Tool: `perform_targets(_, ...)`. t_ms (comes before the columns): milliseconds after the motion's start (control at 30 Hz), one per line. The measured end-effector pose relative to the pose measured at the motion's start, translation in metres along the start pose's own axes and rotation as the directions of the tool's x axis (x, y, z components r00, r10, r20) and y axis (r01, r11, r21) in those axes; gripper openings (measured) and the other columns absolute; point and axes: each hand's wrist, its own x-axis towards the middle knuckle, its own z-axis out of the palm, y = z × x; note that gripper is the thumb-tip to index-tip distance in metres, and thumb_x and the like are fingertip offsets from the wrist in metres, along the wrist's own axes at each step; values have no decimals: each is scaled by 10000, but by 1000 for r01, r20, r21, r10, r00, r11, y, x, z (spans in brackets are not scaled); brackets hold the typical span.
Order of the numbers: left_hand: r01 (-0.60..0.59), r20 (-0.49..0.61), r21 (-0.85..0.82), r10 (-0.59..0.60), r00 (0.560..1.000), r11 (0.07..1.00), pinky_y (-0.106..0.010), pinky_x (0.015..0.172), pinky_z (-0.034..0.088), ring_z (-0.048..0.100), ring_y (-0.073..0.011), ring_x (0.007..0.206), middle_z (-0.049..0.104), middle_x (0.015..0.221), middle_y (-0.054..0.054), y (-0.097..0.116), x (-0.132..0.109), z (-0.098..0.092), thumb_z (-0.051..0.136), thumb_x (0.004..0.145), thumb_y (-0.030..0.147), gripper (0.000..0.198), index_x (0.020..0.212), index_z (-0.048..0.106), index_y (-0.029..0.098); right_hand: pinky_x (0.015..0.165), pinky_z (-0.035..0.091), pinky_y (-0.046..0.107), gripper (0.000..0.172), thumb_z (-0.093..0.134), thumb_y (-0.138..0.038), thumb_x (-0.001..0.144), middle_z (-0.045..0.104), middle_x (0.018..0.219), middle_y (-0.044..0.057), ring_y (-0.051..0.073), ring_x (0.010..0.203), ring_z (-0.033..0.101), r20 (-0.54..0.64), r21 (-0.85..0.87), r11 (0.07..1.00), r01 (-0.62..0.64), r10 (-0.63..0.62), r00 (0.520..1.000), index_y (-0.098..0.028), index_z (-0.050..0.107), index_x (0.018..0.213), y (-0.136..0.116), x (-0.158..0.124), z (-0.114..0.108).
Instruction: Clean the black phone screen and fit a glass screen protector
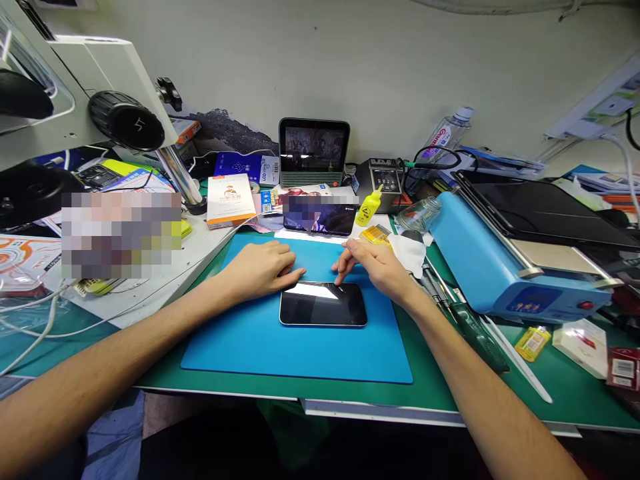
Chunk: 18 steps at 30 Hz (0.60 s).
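Observation:
A black smartphone point(323, 304) lies screen-up in the middle of a blue work mat point(260, 343). My left hand point(260, 267) rests on the mat just behind the phone's left corner, fingers stretched flat and pointing right, holding nothing. My right hand point(376, 263) comes in from the right; its fingertips press down on the phone's far right edge, fingers extended and close together. Nothing shows inside either hand.
A microscope point(85, 87) stands at the left. Behind the mat are a second phone point(320, 219), a small screen device point(313, 152), a yellow squeeze bottle point(369, 208), a glass jar point(420, 213) and a white cloth point(409, 253). A blue roller machine point(495, 267) and screwdrivers point(465, 320) lie right.

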Motion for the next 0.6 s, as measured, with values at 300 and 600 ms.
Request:
perform_targets(300, -3, 1, 1, 3, 1000, 1000, -328, 601, 340, 632, -204, 826, 645, 814, -41, -1, 0, 1, 458, 1065, 458, 407, 778, 579, 196, 1092, 429, 409, 619, 404, -619, 1063, 832, 879, 59, 250, 1041, 729, 96, -6, 1000, 23, -23, 995, -236, 832, 831, -2, -1, 8)
perform_targets(600, -16, -11, 21, 17, 1000, 1000, -327, 603, 360, 635, -209, 822, 649, 811, -43, 0, -1, 0, 460, 1066, 437, 396, 780, 589, 196, 1129, 414, 407, 641, 375, -635, 1063, 839, 945, 47, 247, 1055, 731, 185, -13, 1000, 3, 0, 983, -264, 852, 849, -2, 1, 2)
